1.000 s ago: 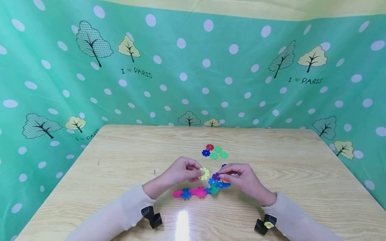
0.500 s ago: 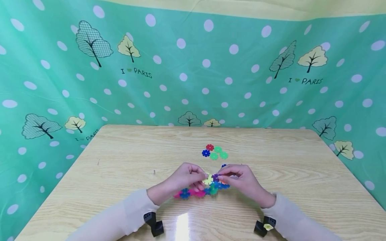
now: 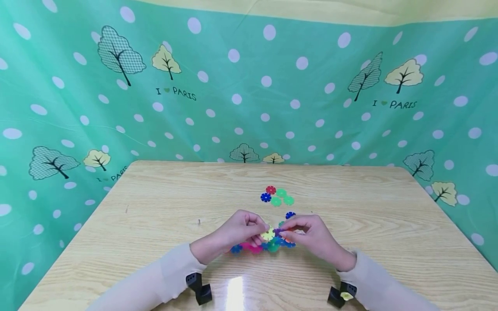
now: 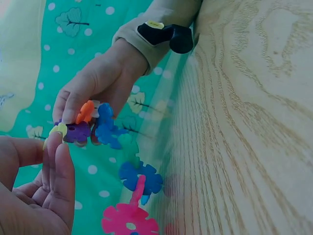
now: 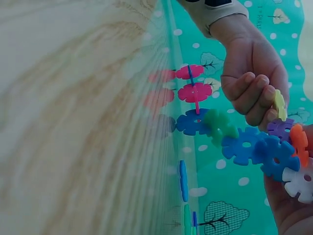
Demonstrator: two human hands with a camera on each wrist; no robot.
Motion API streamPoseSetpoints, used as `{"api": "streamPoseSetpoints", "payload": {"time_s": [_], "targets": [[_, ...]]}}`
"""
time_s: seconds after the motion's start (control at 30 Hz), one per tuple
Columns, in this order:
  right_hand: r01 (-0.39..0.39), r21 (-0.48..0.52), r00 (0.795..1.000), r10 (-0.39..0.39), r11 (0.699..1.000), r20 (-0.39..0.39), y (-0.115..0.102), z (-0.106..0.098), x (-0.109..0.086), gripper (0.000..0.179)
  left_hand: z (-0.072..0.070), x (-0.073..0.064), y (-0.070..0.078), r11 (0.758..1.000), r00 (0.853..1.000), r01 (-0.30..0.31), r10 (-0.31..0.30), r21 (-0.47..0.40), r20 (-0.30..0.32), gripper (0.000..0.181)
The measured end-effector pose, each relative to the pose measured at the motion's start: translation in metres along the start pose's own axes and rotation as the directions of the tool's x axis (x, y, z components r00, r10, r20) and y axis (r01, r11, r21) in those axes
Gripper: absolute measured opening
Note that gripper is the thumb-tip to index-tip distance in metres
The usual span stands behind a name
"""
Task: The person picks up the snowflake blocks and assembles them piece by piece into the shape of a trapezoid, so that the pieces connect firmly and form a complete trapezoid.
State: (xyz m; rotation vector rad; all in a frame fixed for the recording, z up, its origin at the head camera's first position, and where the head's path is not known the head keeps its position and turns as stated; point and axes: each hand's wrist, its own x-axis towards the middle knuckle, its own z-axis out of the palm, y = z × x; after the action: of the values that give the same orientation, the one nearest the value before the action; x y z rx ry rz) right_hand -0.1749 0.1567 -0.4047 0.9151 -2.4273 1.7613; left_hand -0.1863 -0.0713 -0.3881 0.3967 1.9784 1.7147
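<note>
My left hand [image 3: 242, 230] pinches a yellow notched plastic disc [image 3: 268, 234] between thumb and fingers. Facing it, my right hand [image 3: 317, 236] grips the purple disc [image 4: 78, 132] at the upper end of a chain of interlocked discs. Yellow and purple edges meet between the fingertips, the yellow one seen edge-on in the right wrist view. An orange disc [image 4: 85, 111], a white disc [image 5: 299, 183] and blue discs [image 5: 276, 156] cluster by the right fingers. From there the chain runs through a green disc [image 5: 220, 128] to pink discs [image 4: 129, 219], low over the table. Fingers partly hide it from the head.
Farther back on the wooden table [image 3: 175, 190] lie a red disc [image 3: 270, 190], a dark blue disc [image 3: 266, 197] and several green discs [image 3: 288, 200]. Another dark blue disc [image 3: 290, 215] lies just beyond the right hand. A polka-dot curtain [image 3: 249, 86] surrounds the table's far sides.
My left hand has moved right and slightly down, bringing the yellow disc against the purple one. The right hand has lowered a little, and the chain has shifted slightly left.
</note>
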Motion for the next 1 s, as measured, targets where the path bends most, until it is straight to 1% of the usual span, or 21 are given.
{"api": "streamPoseSetpoints", "payload": {"time_s": [0.17,0.33,0.5,0.6,0.7,0.77,0.87,1.0], "targets": [[0.023,0.014,1.000,-0.023,1.000,0.001,-0.0005,0.0011,-0.0016,0.007,0.0012,-0.0003,0.0008,0.999,1.000,-0.025,0.024,0.045,0.017,0.017],[0.035,0.015,0.999,-0.034,0.999,-0.008,0.0004,0.0019,-0.0037,0.005,0.0040,-0.0002,0.0015,0.999,0.999,-0.034,0.033,0.038,0.024,0.017],[0.068,0.029,0.998,-0.067,0.997,-0.013,0.0025,0.0043,-0.0041,0.006,0.0064,-0.0002,0.0020,0.999,0.999,-0.024,0.023,0.041,0.025,0.017],[0.061,0.038,0.998,-0.060,0.997,-0.022,0.0020,0.0064,-0.0035,0.006,0.0065,-0.0005,0.0016,0.999,1.000,-0.014,0.014,0.042,0.014,0.018],[0.028,0.037,0.999,-0.027,0.999,-0.022,0.0008,0.0062,-0.0034,0.004,0.0072,-0.0008,0.0011,0.999,1.000,-0.002,0.002,0.035,0.004,0.018],[0.010,0.024,1.000,-0.010,1.000,-0.008,0.0009,0.0040,-0.0030,0.003,0.0086,-0.0009,0.0014,1.000,1.000,0.005,-0.005,0.028,-0.002,0.018],[0.007,0.007,1.000,-0.007,1.000,0.020,0.0005,-0.0002,-0.0020,0.003,0.0094,-0.0010,0.0025,0.999,1.000,0.007,-0.007,0.037,-0.004,0.019],[0.014,0.005,0.999,-0.014,1.000,0.045,0.0004,-0.0030,0.0000,0.003,0.0051,-0.0006,0.0029,0.998,1.000,0.009,-0.011,0.061,0.025,0.022]]}}
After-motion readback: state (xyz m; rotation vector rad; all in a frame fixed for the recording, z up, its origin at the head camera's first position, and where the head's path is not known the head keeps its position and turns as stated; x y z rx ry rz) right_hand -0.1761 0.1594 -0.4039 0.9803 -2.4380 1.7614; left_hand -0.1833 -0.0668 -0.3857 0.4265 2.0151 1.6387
